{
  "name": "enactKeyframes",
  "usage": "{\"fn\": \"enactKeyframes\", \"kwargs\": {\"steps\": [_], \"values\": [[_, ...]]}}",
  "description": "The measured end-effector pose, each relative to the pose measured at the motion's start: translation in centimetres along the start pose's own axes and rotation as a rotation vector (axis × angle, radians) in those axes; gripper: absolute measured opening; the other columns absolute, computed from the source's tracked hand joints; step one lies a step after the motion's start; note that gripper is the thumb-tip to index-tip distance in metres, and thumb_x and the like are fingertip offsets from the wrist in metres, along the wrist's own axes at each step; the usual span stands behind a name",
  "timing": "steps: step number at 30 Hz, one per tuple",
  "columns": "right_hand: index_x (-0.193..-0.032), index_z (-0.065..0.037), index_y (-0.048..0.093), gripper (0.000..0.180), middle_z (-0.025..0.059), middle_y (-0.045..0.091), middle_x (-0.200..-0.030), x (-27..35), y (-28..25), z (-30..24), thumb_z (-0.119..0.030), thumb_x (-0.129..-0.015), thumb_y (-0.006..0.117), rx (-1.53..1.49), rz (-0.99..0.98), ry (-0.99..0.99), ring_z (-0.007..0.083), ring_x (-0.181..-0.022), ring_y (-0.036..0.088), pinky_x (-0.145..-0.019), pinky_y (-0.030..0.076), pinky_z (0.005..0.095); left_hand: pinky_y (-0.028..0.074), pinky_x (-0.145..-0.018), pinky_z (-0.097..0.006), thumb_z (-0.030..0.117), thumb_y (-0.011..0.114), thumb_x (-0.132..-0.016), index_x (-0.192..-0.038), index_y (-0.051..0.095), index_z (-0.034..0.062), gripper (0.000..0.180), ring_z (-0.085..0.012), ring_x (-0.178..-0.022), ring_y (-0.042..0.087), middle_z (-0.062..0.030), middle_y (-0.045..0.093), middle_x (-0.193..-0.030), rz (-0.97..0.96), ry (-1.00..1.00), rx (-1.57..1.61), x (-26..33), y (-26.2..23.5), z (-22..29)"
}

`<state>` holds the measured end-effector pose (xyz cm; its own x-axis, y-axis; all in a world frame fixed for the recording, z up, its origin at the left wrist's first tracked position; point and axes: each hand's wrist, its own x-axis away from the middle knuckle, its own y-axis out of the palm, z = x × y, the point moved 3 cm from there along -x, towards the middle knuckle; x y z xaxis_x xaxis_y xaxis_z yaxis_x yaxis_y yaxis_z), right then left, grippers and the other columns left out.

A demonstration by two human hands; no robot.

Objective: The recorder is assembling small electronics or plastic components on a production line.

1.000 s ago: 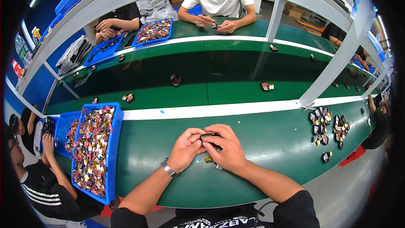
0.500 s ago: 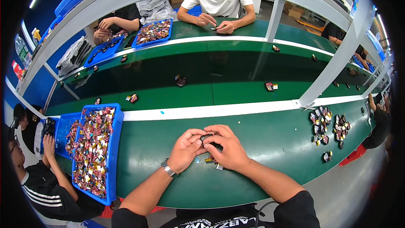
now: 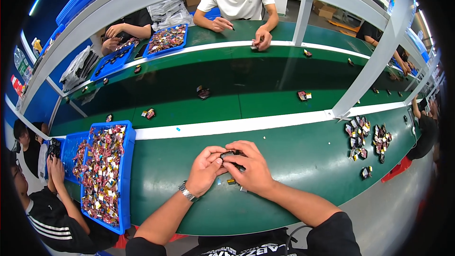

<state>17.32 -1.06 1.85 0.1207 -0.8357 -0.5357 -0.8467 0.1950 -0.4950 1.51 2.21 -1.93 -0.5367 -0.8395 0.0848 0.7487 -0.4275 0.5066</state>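
My left hand (image 3: 204, 173) and my right hand (image 3: 252, 168) meet over the green table, closed from both sides on a small black plastic casing (image 3: 229, 155). Fingers of both hands cover much of it, so its inside cannot be made out. Just below the hands shows a small part with a yellow end (image 3: 231, 181); whether it is joined to the casing is hidden. A small white piece (image 3: 243, 189) peeks out under my right palm. Beside my left hand lies a tiny blue bit (image 3: 219, 181).
To the left stands a blue tray (image 3: 127, 180) heaped with small red, white and yellow parts. Clusters of black assemblies (image 3: 358, 135) lie at the right. Beyond the white rail, single assemblies (image 3: 150, 113) sit on a green belt (image 3: 256, 106). Several people work around, and a grey post (image 3: 374, 61) rises right.
My hands keep hold of the black casing, with only slight finger movement. Across the table, the person in white has parted their hands, one now reaching a small item to the belt's edge.
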Motion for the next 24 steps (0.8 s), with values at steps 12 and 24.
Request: {"fn": "enactKeyframes", "kwargs": {"steps": [12,24], "values": [[-0.099,-0.006,0.073,0.019,0.0098,0.062,-0.123,0.12,0.02,0.06,-0.007,-0.08,0.074,-0.081,-0.014,0.044,0.0305,-0.12,0.053,-0.094,0.05,0.0392,0.051,-0.1,-0.039,0.002,0.049,-0.1,-0.123,0.048,0.0047,0.023,-0.0221,-0.118,0.059,-0.0155,0.056,-0.133,-0.068,0.004,0.081,0.01,-0.33,-0.08],[-0.095,-0.009,0.075,0.019,0.0088,0.063,-0.124,0.06,0.21,0.43,-0.007,-0.077,0.077,-0.084,0.018,0.003,0.031,-0.12,0.054,-0.097,0.048,0.0406,0.051,-0.101,-0.041,0.004,0.051,-0.1,-0.122,0.05,0.006,0.022,-0.0247,-0.123,0.057,-0.0175,0.054,-0.137,-0.124,0.043,0.096,-0.09,-0.92,-0.29]]}}
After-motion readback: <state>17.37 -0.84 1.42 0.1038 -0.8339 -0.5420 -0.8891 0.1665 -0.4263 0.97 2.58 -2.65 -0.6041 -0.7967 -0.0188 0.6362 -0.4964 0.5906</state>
